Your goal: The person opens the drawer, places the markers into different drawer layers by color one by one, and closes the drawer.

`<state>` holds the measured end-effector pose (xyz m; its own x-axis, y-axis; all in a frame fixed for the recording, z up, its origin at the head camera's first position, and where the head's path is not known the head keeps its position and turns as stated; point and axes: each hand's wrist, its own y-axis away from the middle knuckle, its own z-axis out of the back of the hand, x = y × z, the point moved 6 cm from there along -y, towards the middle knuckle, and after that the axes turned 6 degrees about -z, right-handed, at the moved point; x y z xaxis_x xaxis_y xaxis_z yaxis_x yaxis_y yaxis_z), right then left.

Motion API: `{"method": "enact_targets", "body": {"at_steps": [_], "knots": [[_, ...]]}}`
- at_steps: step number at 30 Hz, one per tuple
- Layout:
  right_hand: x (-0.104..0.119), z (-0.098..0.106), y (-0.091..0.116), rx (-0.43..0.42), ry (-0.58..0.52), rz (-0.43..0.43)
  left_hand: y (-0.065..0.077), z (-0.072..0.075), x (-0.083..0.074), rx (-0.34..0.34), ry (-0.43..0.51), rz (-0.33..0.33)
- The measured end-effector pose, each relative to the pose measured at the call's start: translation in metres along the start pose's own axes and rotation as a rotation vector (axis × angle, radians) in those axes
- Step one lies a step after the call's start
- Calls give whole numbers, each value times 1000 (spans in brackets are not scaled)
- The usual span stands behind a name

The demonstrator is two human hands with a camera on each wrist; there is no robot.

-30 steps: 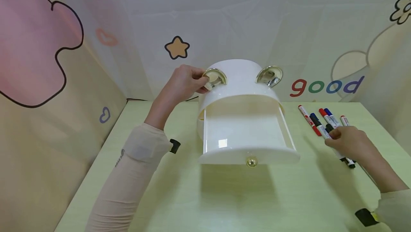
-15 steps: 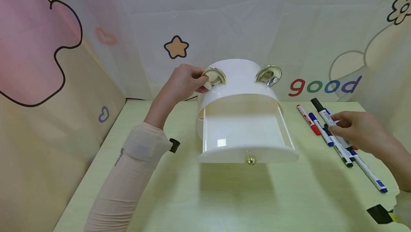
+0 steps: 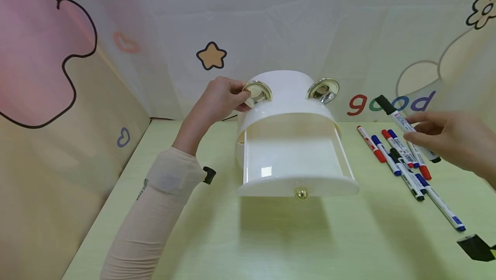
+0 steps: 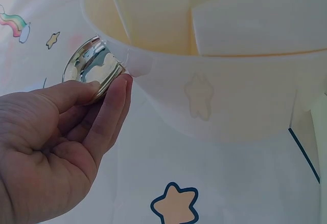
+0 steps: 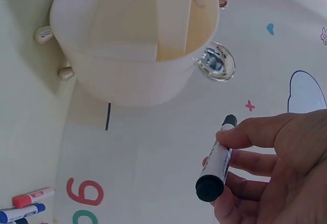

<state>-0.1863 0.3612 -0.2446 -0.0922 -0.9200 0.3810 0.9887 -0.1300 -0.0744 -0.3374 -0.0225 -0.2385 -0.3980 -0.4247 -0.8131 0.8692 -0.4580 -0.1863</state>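
A white rounded box (image 3: 284, 88) with two gold ear-like discs stands at the back middle of the table. Its drawer (image 3: 298, 186) is pulled out, bare inside, with a gold knob (image 3: 301, 193) on the front. My left hand (image 3: 221, 97) pinches the left gold disc (image 4: 89, 63) between thumb and fingers. Over at the right, my right hand (image 3: 457, 140) holds a thick black-capped marker (image 5: 218, 162), raised above the other pens and tilted, cap toward the box. The right gold disc (image 5: 216, 61) is free of either hand.
Several red, blue and black markers (image 3: 408, 183) lie in a loose group on the table (image 3: 193, 245) below my right hand. A printed cloth backdrop (image 3: 271, 34) rises right behind the table. Short feet (image 5: 45, 34) show under the box.
My right hand has picked the thick black marker out of the group and lifted it up and to the right. The left hand has stayed on the gold disc.
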Motion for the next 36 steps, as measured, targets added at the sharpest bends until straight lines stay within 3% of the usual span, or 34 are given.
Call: {"method": "enact_targets", "body": {"at_steps": [7,13,36], "knots": [[21,13,0,-58,6,49,0,0,0,-1,2,9],[42,18,1,-59,33,70,0,1,1,0,11,16],[113,2,11,80,11,198,0,1,1,3,4,34]]}}
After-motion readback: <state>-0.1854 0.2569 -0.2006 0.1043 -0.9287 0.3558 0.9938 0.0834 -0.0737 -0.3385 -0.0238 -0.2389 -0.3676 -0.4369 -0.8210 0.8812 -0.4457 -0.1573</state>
